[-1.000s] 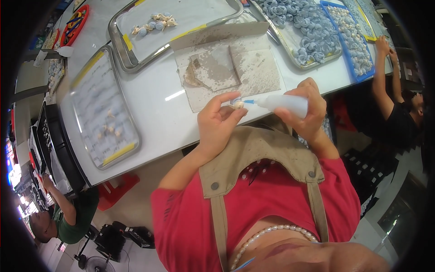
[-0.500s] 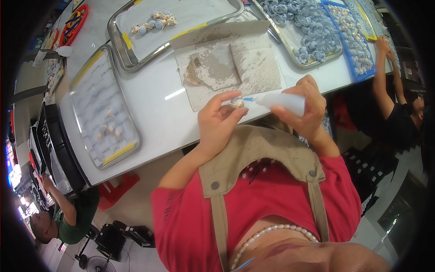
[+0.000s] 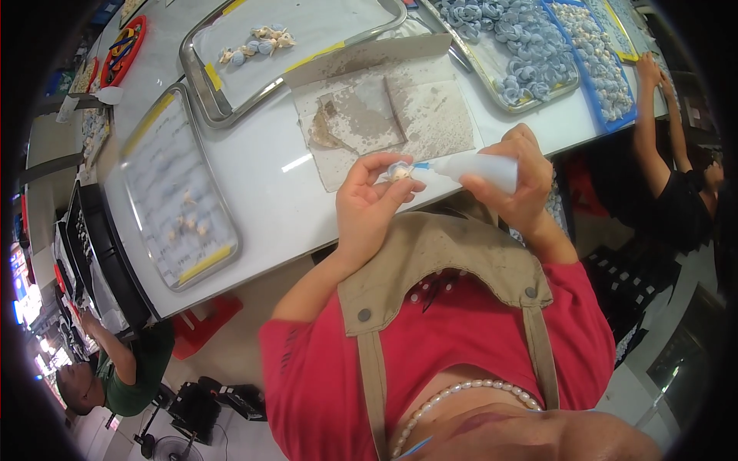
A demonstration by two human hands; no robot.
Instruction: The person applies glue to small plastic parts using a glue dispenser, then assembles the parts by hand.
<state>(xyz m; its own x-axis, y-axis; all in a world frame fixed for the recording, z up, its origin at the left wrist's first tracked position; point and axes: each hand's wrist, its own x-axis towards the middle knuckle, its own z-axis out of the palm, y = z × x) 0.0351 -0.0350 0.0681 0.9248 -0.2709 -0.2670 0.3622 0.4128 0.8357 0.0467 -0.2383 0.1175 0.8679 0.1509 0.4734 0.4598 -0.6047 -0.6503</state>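
Bottle (image 3: 492, 174) and piece (image 3: 399, 175) face each other across a narrow gap between the hands, and that alignment is the relation that matters. The piece, small, cream and pale blue, sits pinched between the thumb and fingers of the left hand (image 3: 367, 192), which is therefore the nearer one. From the right hand (image 3: 523, 183) it lies to the left, at nearly the same height in the view. That hand is wrapped around the bottle, whose long axis runs almost level from side to side, its blue nozzle (image 3: 422, 165) aimed left at the piece's upper right side. Whether the tip touches or stops just beside it is too small to tell.

Both hands are near the front edge of the tabletop (image 3: 280, 219), with the apron (image 3: 446, 238) close on the person's side. Just beyond them lies the stained card (image 3: 442, 115), its far flap raised next to the upper tray (image 3: 330, 23). Bare tabletop opens leftward between the card and the left tray (image 3: 223, 207); on the right, only a slimmer strip separates the card from the petal tray (image 3: 530, 109), with the blue tray (image 3: 619, 124) farther right.
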